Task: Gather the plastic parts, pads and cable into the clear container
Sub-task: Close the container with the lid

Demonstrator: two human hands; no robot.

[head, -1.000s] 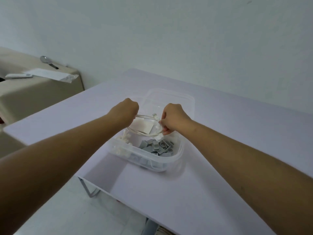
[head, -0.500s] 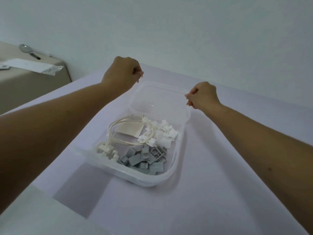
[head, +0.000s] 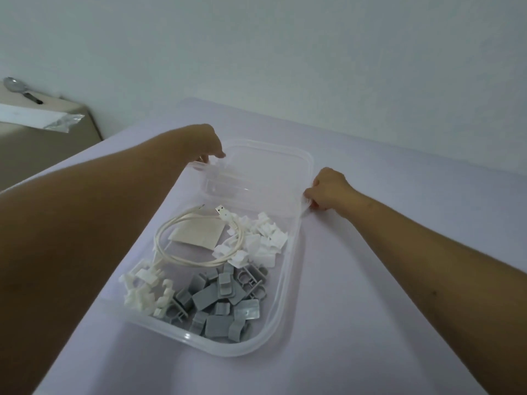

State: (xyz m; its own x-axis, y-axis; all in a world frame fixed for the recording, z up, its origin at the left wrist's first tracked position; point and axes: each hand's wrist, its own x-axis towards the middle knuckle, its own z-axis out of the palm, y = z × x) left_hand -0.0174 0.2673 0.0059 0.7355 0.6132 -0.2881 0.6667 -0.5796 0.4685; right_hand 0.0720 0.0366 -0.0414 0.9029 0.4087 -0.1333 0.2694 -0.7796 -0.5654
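Observation:
The clear container (head: 228, 352) stands on the lilac table and holds a coiled white cable (head: 182, 252), a beige pad (head: 196, 233), white plastic parts (head: 262, 240), more white clips (head: 142, 289) and grey plastic parts (head: 225, 303). A clear lid (head: 271, 145) lies just beyond it, overlapping its far end. My left hand (head: 206, 145) pinches the lid's left near corner. My right hand (head: 328, 189) pinches the right corner, where lid and container rim meet.
The lilac table (head: 399, 252) runs to a pale wall at the back. At far left a beige surface (head: 42, 149) carries a spoon (head: 20, 88) and a white plastic packet (head: 37, 119).
Both hands let go of the cable, which now lies coiled in the container. They rose, spread apart and came down on the lid's two near corners. The view moved closer.

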